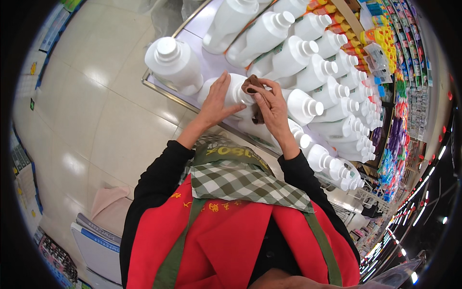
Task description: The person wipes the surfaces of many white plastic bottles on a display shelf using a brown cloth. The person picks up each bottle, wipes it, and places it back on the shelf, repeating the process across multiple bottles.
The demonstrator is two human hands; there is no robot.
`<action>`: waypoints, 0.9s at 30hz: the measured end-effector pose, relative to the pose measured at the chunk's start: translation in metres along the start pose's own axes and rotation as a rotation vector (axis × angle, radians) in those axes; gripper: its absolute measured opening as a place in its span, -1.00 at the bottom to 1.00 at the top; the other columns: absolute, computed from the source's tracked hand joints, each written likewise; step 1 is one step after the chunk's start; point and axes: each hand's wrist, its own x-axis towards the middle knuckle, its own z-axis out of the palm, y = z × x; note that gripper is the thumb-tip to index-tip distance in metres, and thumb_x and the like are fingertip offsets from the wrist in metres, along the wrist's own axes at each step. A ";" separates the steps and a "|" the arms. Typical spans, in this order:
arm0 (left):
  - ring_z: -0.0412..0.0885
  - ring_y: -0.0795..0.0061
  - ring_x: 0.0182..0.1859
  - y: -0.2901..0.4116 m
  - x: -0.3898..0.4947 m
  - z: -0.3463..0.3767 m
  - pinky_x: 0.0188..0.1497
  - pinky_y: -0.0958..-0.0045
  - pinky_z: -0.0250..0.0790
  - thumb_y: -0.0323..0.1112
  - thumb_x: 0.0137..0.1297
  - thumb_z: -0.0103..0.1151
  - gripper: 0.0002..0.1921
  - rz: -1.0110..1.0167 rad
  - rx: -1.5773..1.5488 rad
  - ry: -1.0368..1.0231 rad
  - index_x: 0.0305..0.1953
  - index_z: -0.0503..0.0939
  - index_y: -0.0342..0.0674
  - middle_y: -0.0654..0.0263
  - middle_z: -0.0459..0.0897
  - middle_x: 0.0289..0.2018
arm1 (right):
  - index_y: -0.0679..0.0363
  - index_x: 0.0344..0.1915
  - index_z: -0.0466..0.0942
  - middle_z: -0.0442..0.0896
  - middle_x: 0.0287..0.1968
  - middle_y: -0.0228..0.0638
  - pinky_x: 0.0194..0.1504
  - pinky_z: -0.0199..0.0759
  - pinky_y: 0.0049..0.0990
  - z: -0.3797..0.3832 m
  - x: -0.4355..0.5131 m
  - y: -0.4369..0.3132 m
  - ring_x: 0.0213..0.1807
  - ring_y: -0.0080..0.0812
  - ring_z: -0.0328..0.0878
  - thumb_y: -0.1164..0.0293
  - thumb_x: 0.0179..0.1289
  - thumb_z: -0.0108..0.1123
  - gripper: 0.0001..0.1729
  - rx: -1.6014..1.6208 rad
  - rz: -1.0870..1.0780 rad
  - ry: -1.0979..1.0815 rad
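In front of me is a white plastic bottle (234, 86) near the edge of a display table. My left hand (217, 101) grips its shoulder, thumb and fingers spread around it. Pinched in my right hand (271, 104) is a brown cloth (251, 84), pressed against the bottle's neck and top. Cloth and fingers mostly hide that bottle's cap. At the table's corner, left of my hands, stands another white capped bottle (174, 67). Just right of my right hand is a similar bottle (301, 107).
Several rows of white bottles (306, 70) fill the display table, which has a metal edge (169, 95). Orange and yellow containers (343, 30) stand behind them. Store shelves (404, 65) curve along the right. Tiled floor (104, 119) lies to the left, and a pale box (95, 249) at lower left.
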 end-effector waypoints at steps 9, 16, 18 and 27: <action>0.03 -0.03 0.50 0.001 -0.001 0.000 0.50 0.14 -0.03 -0.01 -0.10 0.52 0.21 -0.031 -0.103 -0.004 0.48 -0.04 -0.39 -0.06 0.01 0.49 | 0.37 -0.07 0.62 0.67 -0.21 -0.32 0.01 0.40 -0.50 0.006 0.089 0.057 -0.12 -0.45 0.55 0.32 0.37 0.23 -0.68 0.138 0.160 -0.406; 0.08 -0.07 0.48 0.006 0.000 -0.005 0.47 0.14 0.04 -0.01 -0.15 0.54 0.23 -0.062 -0.060 0.015 0.46 -0.01 -0.44 -0.06 0.03 0.48 | 0.39 -0.23 0.66 0.62 -0.19 -0.24 -0.07 0.39 -0.46 0.001 0.070 0.096 -0.16 -0.38 0.55 0.38 0.25 0.34 -0.75 -0.215 0.465 -0.268; 0.13 -0.08 0.45 0.007 0.001 -0.006 0.43 0.14 0.13 -0.09 -0.17 0.56 0.21 -0.054 -0.064 0.023 0.45 0.01 -0.43 -0.04 0.07 0.46 | 0.39 -0.24 0.67 0.61 -0.22 -0.26 -0.09 0.39 -0.45 -0.001 0.066 0.096 -0.18 -0.39 0.54 0.38 0.23 0.35 -0.75 0.090 0.392 -0.170; 0.08 -0.07 0.48 0.008 0.003 -0.008 0.46 0.13 0.05 0.07 -0.14 0.54 0.24 -0.082 -0.115 -0.011 0.45 0.00 -0.46 -0.09 0.04 0.48 | 0.42 -0.27 0.65 0.67 -0.32 -0.26 -0.14 0.46 -0.48 0.003 0.099 0.071 -0.24 -0.44 0.61 0.37 0.12 0.44 -0.69 0.182 0.437 -0.364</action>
